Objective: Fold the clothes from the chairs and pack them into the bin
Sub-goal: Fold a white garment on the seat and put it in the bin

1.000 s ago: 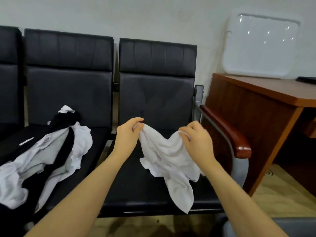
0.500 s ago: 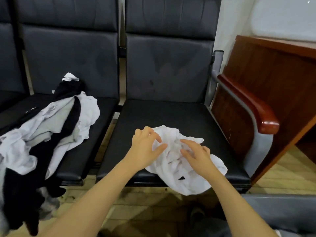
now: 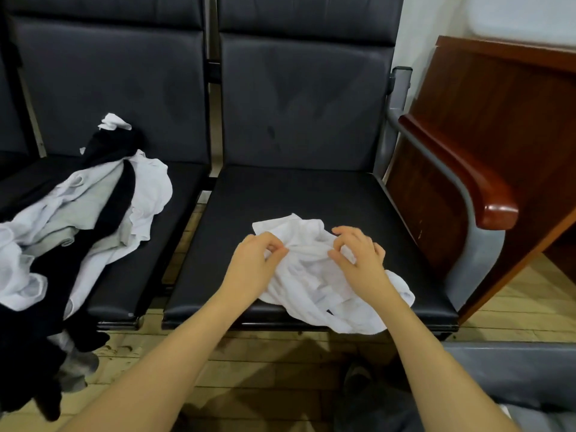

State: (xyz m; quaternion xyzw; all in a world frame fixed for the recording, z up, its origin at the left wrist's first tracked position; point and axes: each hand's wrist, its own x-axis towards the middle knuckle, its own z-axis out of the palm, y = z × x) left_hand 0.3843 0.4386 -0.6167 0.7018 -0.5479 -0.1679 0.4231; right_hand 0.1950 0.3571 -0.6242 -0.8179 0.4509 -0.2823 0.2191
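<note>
A crumpled white garment [image 3: 314, 285] lies on the seat of the right black chair [image 3: 299, 194], partly hanging over its front edge. My left hand [image 3: 252, 260] pinches a fold of the cloth at its upper left. My right hand [image 3: 358, 260] rests on the cloth with curled fingers pinching it near the middle. A heap of white, grey and black clothes [image 3: 78, 219] sprawls over the left chair [image 3: 124, 98] and spills down toward the floor. A grey bin's rim [image 3: 511, 369] shows at the lower right.
A red-brown wooden armrest [image 3: 464, 173] borders the right chair. Beyond it stands a wooden desk [image 3: 505, 101]. The floor [image 3: 265, 369] is light wooden planks, with a dark shoe [image 3: 358, 378] near the bin.
The white garment went from held up in the air to lying on the seat. Both hands came down with it and now pinch its folds. The view tilted downward.
</note>
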